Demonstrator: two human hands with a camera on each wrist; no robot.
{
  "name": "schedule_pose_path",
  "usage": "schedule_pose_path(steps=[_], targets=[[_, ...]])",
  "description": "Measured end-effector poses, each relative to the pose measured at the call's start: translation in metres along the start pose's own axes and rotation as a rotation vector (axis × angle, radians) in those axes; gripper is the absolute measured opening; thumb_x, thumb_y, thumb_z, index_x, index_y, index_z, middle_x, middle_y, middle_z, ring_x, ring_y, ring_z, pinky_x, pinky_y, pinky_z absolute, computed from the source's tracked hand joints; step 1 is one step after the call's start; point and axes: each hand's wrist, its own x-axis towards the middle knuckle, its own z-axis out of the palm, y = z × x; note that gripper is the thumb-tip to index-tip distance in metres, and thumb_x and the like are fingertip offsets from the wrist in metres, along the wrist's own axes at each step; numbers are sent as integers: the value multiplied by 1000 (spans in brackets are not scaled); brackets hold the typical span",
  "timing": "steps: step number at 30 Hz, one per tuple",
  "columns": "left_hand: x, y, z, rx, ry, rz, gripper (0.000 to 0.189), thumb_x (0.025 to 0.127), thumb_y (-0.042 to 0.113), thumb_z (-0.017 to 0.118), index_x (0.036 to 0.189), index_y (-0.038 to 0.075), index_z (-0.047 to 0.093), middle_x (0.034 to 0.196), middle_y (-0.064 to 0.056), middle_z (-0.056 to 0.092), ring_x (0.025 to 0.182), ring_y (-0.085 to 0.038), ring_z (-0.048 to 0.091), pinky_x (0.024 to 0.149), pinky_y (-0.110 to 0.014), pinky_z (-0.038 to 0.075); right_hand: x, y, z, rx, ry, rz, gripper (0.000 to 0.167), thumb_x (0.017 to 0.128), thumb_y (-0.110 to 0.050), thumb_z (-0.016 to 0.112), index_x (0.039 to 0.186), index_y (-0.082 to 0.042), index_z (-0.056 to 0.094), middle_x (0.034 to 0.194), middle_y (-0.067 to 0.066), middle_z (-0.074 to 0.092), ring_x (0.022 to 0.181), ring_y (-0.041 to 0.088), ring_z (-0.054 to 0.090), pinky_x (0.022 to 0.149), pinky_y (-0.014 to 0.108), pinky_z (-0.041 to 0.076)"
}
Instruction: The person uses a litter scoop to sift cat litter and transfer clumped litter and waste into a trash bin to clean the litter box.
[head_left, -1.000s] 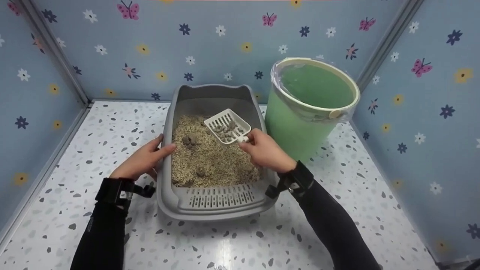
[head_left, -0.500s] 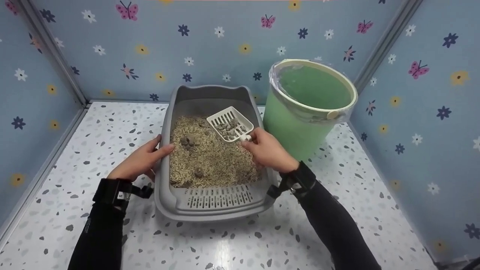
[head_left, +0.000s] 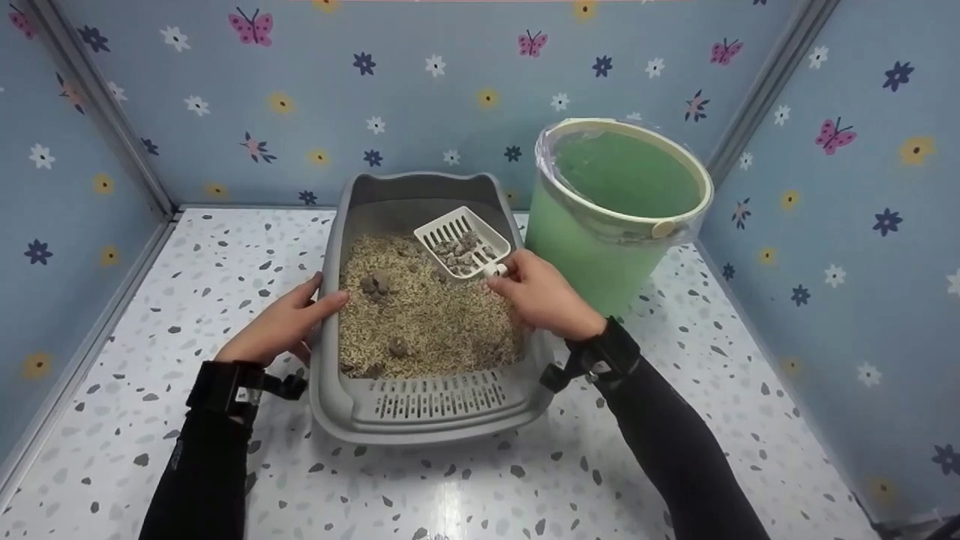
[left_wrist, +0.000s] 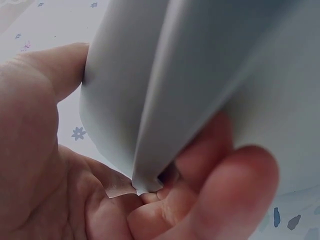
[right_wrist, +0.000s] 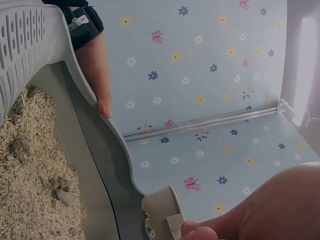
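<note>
A grey litter box [head_left: 439,433] of tan pellet litter [head_left: 435,322] stands on the floor. My left hand [head_left: 279,324] holds its left rim, thumb over the edge; in the left wrist view the fingers [left_wrist: 235,195] curl beneath the lip. My right hand [head_left: 551,298] grips the short handle of a white slotted litter scoop [head_left: 486,229] above the far right part of the box. Several grey-brown clumps [head_left: 457,253] lie in the scoop. A larger clump [head_left: 375,284] sits on the litter at the left, and a smaller clump [head_left: 399,346] nearer the front.
Close to the box's right side stands a green bin [head_left: 592,259] with a clear liner [head_left: 550,154] folded over its rim. Flower-print walls [head_left: 420,97] enclose the back and both sides. The speckled floor [head_left: 375,495] extends in front.
The right hand has raised the loaded scoop slightly and carried it a little toward the back right. My left hand keeps its hold on the litter box rim.
</note>
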Motion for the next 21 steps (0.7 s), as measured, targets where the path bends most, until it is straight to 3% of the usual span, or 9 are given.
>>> schedule_pose_path(steps=[11,21], targets=[[-1,-1,0,1,-7,12,98,115,59,56,180,19,-6,145,-40,59,75,-34,79,63,-53,70,-2,0,-5,35,-31,11,21,114,-26,67,112,-7,59,88,4,60,52,13,51,43,28,50],[-2,-1,0,3,-2,2,100,114,61,56,180,21,-6,136,-38,65,69,-35,79,62,-54,70,-4,-19,-33,47,-28,9,21,115,-24,65,114,-5,56,89,7,59,50,12,48,42,26,46]])
